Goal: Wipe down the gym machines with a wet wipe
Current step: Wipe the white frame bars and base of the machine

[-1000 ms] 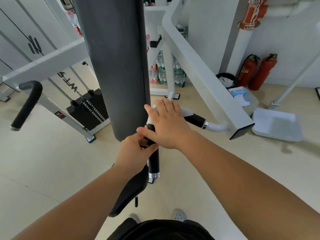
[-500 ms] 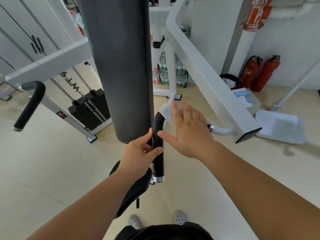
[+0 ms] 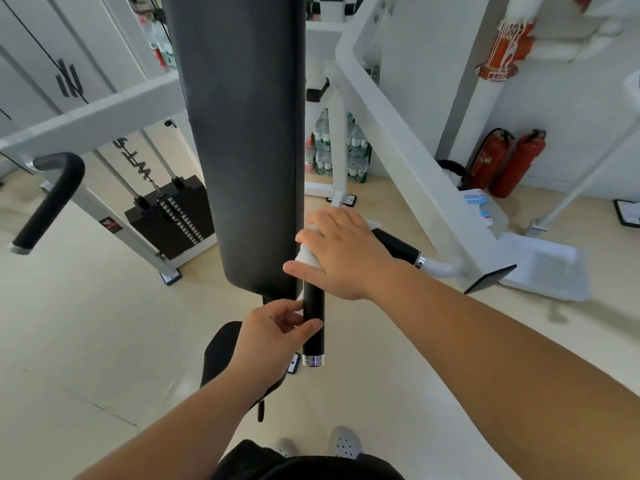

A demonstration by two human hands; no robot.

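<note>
One wet wipe (image 3: 306, 256) sits bunched on the bend of the black handle (image 3: 313, 336), with the right hand (image 3: 343, 258) curled over it, pressing. The left hand (image 3: 273, 332) pinches the handle's lower straight part. Wiping looks midway on this grip. Whether the back pad (image 3: 242, 133) or the far handle (image 3: 52, 199) is done cannot be told.

Brightness: we see a bright, evenly lit room with soft white light.
Shadows: we find faint, soft ones on the floor (image 3: 86, 323) beside the tray (image 3: 543, 271).
Edges: we see the white beam (image 3: 398, 150) bowed by the wide lens.
Focus: we find the upper right corner smeared.
</note>
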